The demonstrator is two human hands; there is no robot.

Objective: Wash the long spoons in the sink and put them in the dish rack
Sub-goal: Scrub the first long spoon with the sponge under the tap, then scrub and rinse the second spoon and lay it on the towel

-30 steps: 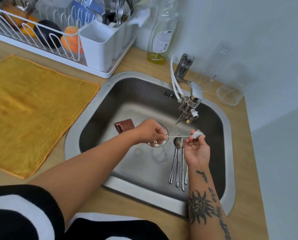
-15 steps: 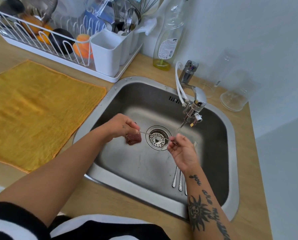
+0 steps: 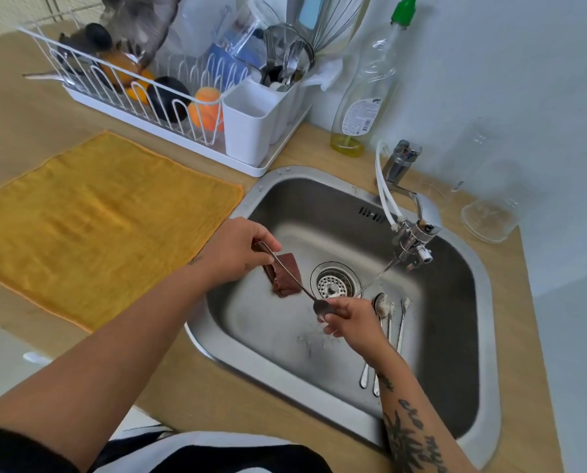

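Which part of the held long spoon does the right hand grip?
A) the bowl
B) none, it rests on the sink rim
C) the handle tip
A: the right hand pinches the bowl of the long spoon, while the left hand holds the handle end, both over the sink.

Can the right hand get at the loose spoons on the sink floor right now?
Reach, likely yes: the loose spoons lie right beside the right hand, nothing on them. But it pinches the bowl of the held spoon, so it probably must let go first.
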